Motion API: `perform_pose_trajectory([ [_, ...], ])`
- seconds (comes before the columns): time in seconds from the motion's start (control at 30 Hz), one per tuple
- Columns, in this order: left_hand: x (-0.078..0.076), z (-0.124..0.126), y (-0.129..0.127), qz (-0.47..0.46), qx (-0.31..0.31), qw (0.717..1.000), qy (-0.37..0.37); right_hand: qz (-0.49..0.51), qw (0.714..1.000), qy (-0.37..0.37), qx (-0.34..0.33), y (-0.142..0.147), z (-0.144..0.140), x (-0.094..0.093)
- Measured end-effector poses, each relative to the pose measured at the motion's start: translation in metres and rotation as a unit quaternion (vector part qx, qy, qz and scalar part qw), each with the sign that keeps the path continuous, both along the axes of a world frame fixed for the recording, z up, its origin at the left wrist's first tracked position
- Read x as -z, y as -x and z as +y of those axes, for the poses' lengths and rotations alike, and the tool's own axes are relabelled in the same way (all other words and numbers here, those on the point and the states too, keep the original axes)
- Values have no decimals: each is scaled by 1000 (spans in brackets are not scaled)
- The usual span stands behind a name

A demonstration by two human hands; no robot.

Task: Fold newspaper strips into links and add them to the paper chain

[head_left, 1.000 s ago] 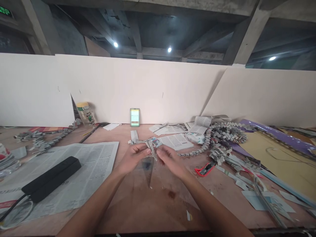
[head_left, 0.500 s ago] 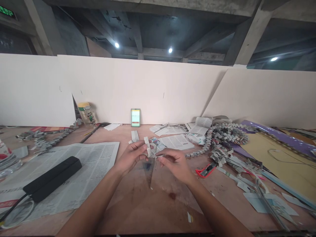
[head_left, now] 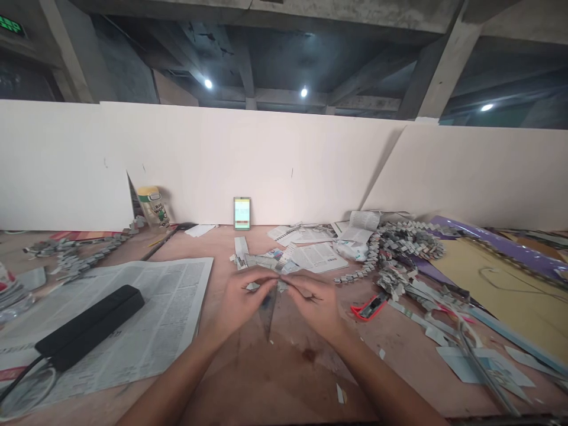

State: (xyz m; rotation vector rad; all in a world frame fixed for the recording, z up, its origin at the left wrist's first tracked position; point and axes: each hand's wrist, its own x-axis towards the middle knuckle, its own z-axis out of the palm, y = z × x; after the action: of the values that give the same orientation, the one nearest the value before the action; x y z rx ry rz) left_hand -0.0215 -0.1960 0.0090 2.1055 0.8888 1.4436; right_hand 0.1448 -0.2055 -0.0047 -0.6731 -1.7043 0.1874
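My left hand [head_left: 244, 299] and my right hand [head_left: 316, 299] meet over the middle of the table, thumbs and fingertips pinched together. Between them is a small folded newspaper strip [head_left: 282, 286], mostly covered by the fingers; only small grey-white bits of it show. Just beyond the hands lie loose newspaper strips [head_left: 261, 260] and a paler upright-lying strip [head_left: 240, 245]. Below the fingertips a dark pointed triangular shape [head_left: 268, 319] lies on the tabletop.
A red utility knife [head_left: 370, 307] lies right of my hands, near a heap of folded-paper chain [head_left: 399, 242] and paper scraps. At left, a black power strip [head_left: 91, 325] rests on newspaper [head_left: 177, 296]. A phone [head_left: 242, 213] leans against the white board [head_left: 266, 160].
My hands have come together and the fingertips now meet. The folded strip that stood up from my left fingers is now mostly hidden between both hands.
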Motion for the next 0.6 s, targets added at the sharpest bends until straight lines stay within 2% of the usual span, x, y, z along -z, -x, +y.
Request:
perform_pose_trajectory([
  [0.17,1,3,3,8,-9,1000,-3,12,999,24,-21,-1,3,-1],
  [0.33,0,1,2,5,-17,1000,17,33,994,80,-68,-1,8,-2],
  [0.47,-1,-2,-2,-6,-25,998,65,66,988,125,-70,0,10,-4],
  [0.6,1,-2,-5,-42,-14,988,145,83,981,163,-67,0,9,-4],
])
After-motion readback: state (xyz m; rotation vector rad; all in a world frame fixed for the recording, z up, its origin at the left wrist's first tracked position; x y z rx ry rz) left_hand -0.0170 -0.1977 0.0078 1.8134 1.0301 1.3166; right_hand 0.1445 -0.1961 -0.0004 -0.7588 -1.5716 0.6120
